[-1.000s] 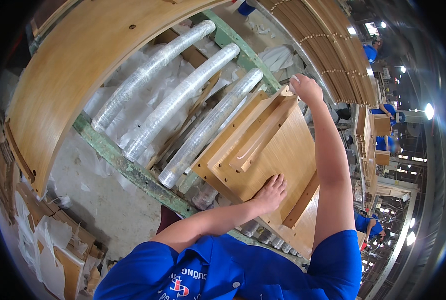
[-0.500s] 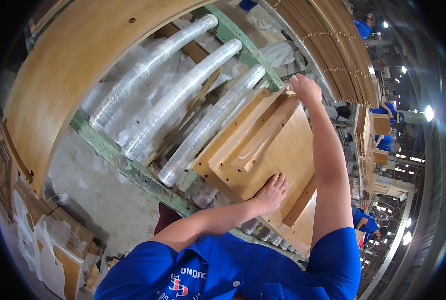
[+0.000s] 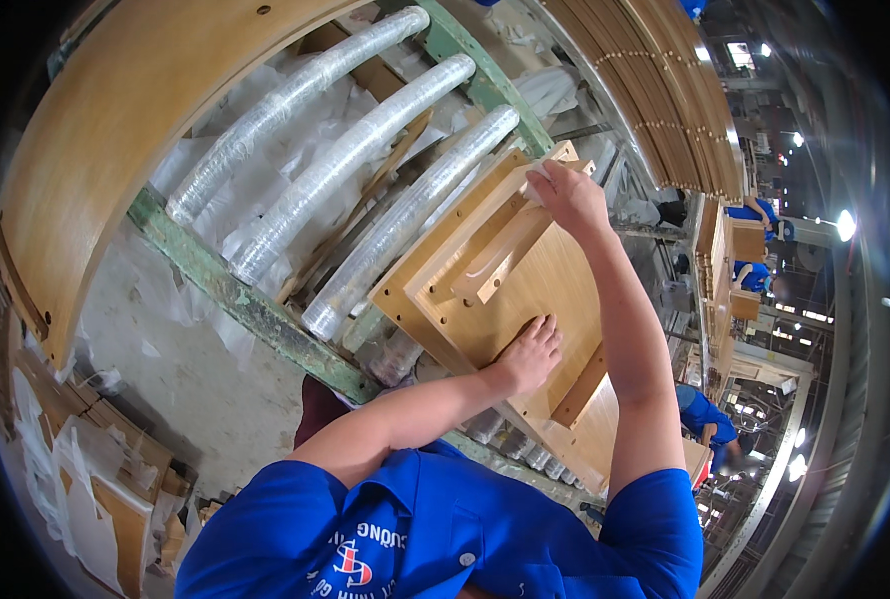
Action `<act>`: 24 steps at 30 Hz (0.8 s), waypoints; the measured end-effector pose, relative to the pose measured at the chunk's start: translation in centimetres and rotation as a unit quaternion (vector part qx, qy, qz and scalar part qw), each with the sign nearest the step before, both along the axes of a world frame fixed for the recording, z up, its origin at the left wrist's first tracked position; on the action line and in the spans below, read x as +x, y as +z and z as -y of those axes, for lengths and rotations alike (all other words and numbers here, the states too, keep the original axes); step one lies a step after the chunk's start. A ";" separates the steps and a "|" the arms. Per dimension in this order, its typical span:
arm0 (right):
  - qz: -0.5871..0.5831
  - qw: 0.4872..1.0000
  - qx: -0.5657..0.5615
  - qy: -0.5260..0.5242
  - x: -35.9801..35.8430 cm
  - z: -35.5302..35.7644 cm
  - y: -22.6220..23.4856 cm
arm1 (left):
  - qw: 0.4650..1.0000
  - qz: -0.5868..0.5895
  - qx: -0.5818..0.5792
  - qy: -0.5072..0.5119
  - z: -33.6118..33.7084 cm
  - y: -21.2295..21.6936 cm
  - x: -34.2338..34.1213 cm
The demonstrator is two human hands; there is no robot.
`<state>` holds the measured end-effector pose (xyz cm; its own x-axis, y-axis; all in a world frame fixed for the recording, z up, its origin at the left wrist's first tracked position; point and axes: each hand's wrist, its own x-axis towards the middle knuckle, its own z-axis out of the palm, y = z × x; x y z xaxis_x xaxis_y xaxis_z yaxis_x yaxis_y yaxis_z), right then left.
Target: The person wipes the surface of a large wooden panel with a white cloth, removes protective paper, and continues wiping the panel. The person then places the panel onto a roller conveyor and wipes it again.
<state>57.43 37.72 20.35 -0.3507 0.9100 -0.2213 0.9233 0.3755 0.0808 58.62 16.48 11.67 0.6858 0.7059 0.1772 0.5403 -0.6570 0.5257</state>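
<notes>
In front of me lies a flat wooden panel (image 3: 575, 290) with drilled holes and raised wooden strips. My left hand (image 3: 527, 357) rests on the panel with its fingers stretched out, between a long strip (image 3: 500, 268) and a shorter strip (image 3: 579, 387). At the far end of the long strip my right hand (image 3: 573, 202) is closed, its fingers pinching a small whitish piece (image 3: 537, 180) against the wood. Whether that piece is cloth, paper or foam cannot be made out. The palm side of my right hand is hidden.
Several film-wrapped rollers (image 3: 355, 165) span a green metal frame (image 3: 255, 311) under and left of the panel. A large curved board (image 3: 115, 130) arches over the left. Stacked wooden slats (image 3: 665, 100) stand at the far right. Wrapped boards (image 3: 125, 499) lie at lower left; co-workers are at right.
My right hand has moved nearer to me and left along the strip, with the whitish piece in its fingers. My left hand stays on the panel. The view has shifted slightly.
</notes>
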 end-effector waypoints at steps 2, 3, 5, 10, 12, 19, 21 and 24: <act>-0.009 1.000 -0.004 -0.001 -0.4 0.8 0.1 | 1.000 -0.003 -0.003 -0.001 0.0 0.0 0.1; -0.004 1.000 -0.001 0.007 -0.4 1.0 0.1 | 1.000 -0.003 -0.002 0.000 0.1 0.0 0.2; 0.005 1.000 0.006 0.024 -0.5 1.4 0.2 | 1.000 -0.003 0.001 0.001 0.1 0.0 0.3; -0.005 0.999 0.017 0.034 -0.5 1.9 0.4 | 1.000 0.013 0.006 0.006 0.4 -0.2 0.4; -0.016 0.999 0.010 0.034 -1.2 2.5 0.6 | 1.000 0.008 0.007 0.008 0.4 -0.2 0.3; -0.042 0.997 -0.015 0.062 -3.0 7.4 1.0 | 1.000 0.001 0.010 0.004 0.8 -0.1 0.4; -0.054 0.995 -0.029 0.079 -4.8 8.7 1.2 | 0.999 0.014 0.022 0.031 0.6 -0.9 0.8; -0.085 0.991 -0.042 0.097 -5.0 11.0 0.9 | 0.998 0.043 0.027 0.045 1.2 -1.2 1.6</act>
<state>52.40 26.69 21.29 -0.5565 0.8024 -0.2157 0.8303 0.5466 -0.1088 60.19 15.27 10.48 0.6016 0.7512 0.2716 0.5526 -0.6369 0.5376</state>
